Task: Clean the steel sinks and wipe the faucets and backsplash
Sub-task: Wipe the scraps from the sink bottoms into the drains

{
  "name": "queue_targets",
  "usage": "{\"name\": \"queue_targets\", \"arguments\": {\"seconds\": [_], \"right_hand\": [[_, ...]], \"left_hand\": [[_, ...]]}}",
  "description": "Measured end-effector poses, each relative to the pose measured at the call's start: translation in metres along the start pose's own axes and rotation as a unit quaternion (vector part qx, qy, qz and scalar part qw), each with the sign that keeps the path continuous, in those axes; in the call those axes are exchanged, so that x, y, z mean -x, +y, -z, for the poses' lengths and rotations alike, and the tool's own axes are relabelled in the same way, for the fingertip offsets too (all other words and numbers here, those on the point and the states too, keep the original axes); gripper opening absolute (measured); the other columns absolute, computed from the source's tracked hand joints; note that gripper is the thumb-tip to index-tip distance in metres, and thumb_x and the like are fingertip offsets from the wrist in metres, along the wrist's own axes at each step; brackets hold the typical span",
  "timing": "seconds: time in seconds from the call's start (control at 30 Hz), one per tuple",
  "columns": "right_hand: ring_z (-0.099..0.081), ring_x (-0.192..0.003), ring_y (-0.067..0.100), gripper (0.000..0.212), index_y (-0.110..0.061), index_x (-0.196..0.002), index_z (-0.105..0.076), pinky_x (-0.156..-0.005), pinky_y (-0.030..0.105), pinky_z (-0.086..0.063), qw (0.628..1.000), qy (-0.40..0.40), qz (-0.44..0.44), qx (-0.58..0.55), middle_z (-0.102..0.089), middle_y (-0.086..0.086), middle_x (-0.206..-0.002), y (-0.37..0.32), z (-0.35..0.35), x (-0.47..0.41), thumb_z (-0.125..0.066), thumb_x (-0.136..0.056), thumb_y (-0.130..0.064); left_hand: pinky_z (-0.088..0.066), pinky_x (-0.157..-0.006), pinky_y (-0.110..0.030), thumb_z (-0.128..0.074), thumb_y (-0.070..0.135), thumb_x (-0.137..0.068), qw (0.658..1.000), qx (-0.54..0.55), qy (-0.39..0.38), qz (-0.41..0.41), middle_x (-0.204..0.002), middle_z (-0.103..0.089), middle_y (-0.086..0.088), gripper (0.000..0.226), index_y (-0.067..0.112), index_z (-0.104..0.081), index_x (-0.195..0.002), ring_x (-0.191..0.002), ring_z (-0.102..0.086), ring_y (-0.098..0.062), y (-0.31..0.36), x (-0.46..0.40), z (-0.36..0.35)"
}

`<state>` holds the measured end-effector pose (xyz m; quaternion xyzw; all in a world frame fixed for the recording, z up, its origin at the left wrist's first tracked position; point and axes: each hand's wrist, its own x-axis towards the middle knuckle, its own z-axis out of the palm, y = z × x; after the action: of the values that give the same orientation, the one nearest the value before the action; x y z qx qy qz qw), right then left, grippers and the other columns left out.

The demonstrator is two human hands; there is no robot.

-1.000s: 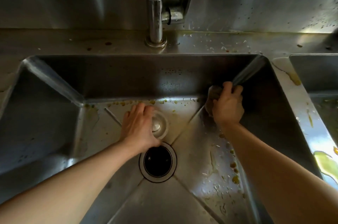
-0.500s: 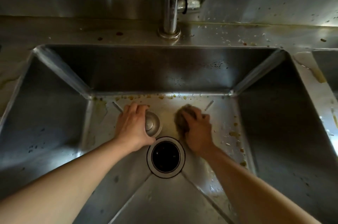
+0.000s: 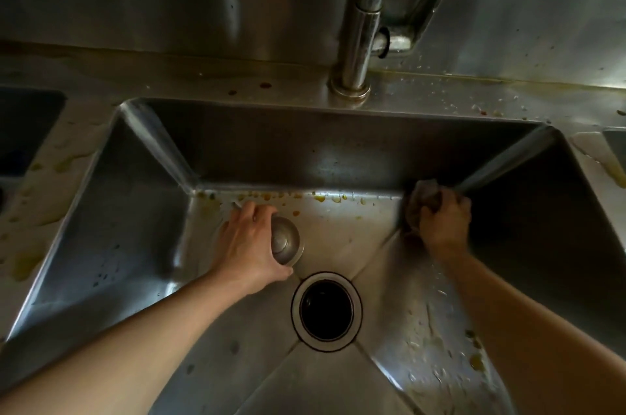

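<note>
Both my arms reach down into a deep steel sink. My left hand grips a round steel drain stopper on the sink floor, just up and left of the open drain hole. My right hand clutches a brownish scrubbing pad and presses it into the far right bottom corner of the basin. Yellow-brown food spots line the floor along the back wall. The chrome faucet rises behind the sink in front of the spattered steel backsplash.
The ledge behind the basin carries specks and reddish drops. A second basin lies at the far left, and the corner of another at the far right. Yellowish smears mark the dividers on both sides.
My right hand slid the pad from the middle of the sink floor back to the far right corner. My left hand stayed on the stopper. The camera view shifted right.
</note>
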<state>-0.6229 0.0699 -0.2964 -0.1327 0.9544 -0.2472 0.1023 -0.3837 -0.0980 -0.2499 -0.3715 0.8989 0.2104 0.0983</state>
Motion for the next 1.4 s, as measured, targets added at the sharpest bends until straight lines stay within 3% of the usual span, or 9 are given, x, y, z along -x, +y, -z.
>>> {"name": "queue_targets", "arguments": {"seconds": [0.1, 0.2, 0.43, 0.57, 0.73, 0.83, 0.97, 1.13, 1.4], "right_hand": [[-0.031, -0.132, 0.042, 0.051, -0.003, -0.140, -0.040, -0.107, 0.040, -0.024, 0.998, -0.030, -0.013, 0.062, -0.031, 0.025, -0.146, -0.007, -0.025, 0.007, -0.050, -0.094, -0.022], [-0.040, -0.122, 0.043, 0.063, -0.004, -0.132, -0.052, -0.097, 0.036, -0.029, 0.993, -0.073, 0.092, 0.034, -0.040, 0.022, -0.141, -0.033, -0.054, 0.034, -0.040, -0.075, -0.028], [-0.024, -0.134, 0.035, 0.058, -0.015, -0.143, -0.041, -0.110, 0.036, -0.025, 0.944, -0.151, 0.290, 0.054, -0.031, 0.009, -0.151, -0.077, -0.085, 0.057, -0.060, -0.089, -0.019], [-0.046, -0.114, 0.043, 0.061, -0.015, -0.126, -0.061, -0.094, 0.048, -0.047, 0.906, -0.206, 0.364, 0.062, -0.054, 0.011, -0.134, -0.057, -0.085, 0.067, -0.081, -0.069, -0.017], [-0.057, -0.087, 0.035, 0.045, -0.014, -0.102, -0.072, -0.071, 0.034, -0.046, 0.887, -0.299, 0.351, 0.031, -0.065, 0.010, -0.108, -0.015, -0.060, 0.114, -0.050, -0.063, -0.016], [-0.055, -0.102, 0.032, 0.048, -0.013, -0.108, -0.070, -0.080, 0.026, -0.043, 0.894, -0.334, 0.298, 0.029, -0.059, 0.009, -0.114, -0.020, -0.038, 0.111, -0.052, -0.065, -0.002], [-0.046, -0.118, 0.020, 0.055, -0.016, -0.124, -0.060, -0.094, 0.012, -0.033, 0.917, -0.253, 0.310, 0.007, -0.052, 0.004, -0.128, -0.059, -0.028, 0.085, -0.055, -0.076, 0.010], [-0.041, -0.118, 0.031, 0.062, -0.018, -0.142, -0.043, -0.102, 0.039, -0.041, 0.876, -0.203, 0.424, 0.108, -0.041, 0.010, -0.140, -0.116, -0.082, 0.040, -0.057, -0.084, -0.002], [-0.057, -0.093, 0.040, 0.053, -0.019, -0.108, -0.071, -0.079, 0.043, -0.054, 0.836, -0.265, 0.470, 0.102, -0.064, 0.009, -0.115, -0.057, -0.087, 0.102, -0.039, -0.066, -0.026]], "left_hand": [[-0.036, -0.102, -0.033, -0.083, 0.048, -0.053, 1.000, -0.005, 0.006, 0.004, -0.132, -0.033, 0.002, 0.095, 0.023, -0.038, -0.133, -0.123, -0.035, -0.021, -0.002, -0.006, -0.003], [-0.036, -0.101, -0.032, -0.083, 0.047, -0.053, 1.000, -0.001, -0.001, 0.007, -0.131, -0.033, 0.001, 0.095, 0.023, -0.038, -0.133, -0.122, -0.035, -0.021, -0.003, -0.008, -0.005], [-0.036, -0.101, -0.034, -0.084, 0.044, -0.056, 1.000, 0.003, -0.015, -0.003, -0.133, -0.032, 0.000, 0.094, 0.021, -0.036, -0.134, -0.123, -0.036, -0.021, -0.003, -0.004, -0.001], [-0.034, -0.102, -0.032, -0.084, 0.044, -0.057, 1.000, 0.003, -0.020, 0.003, -0.134, -0.032, 0.000, 0.095, 0.021, -0.035, -0.136, -0.124, -0.035, -0.021, -0.006, 0.005, -0.004], [-0.034, -0.103, -0.031, -0.084, 0.046, -0.056, 1.000, 0.004, -0.025, 0.018, -0.133, -0.034, 0.000, 0.098, 0.021, -0.034, -0.137, -0.124, -0.036, -0.021, -0.009, 0.016, 0.001], [-0.034, -0.103, -0.031, -0.083, 0.049, -0.058, 0.999, -0.005, -0.018, 0.026, -0.136, -0.034, 0.001, 0.097, 0.023, -0.034, -0.137, -0.125, -0.036, -0.020, -0.010, 0.022, 0.007], [-0.033, -0.103, -0.031, -0.083, 0.047, -0.059, 0.999, 0.009, -0.008, 0.042, -0.138, -0.032, 0.001, 0.096, 0.023, -0.033, -0.138, -0.128, -0.035, -0.019, -0.019, 0.020, 0.013], [-0.038, -0.099, -0.033, -0.083, 0.044, -0.061, 0.998, 0.017, 0.008, 0.065, -0.136, -0.035, 0.001, 0.091, 0.025, -0.036, -0.137, -0.125, -0.037, -0.021, -0.038, 0.010, 0.011], [-0.040, -0.098, -0.035, -0.081, 0.049, -0.059, 0.996, -0.010, -0.027, 0.079, -0.134, -0.034, -0.001, 0.093, 0.023, -0.035, -0.134, -0.125, -0.037, -0.022, -0.039, 0.017, 0.007]]}}
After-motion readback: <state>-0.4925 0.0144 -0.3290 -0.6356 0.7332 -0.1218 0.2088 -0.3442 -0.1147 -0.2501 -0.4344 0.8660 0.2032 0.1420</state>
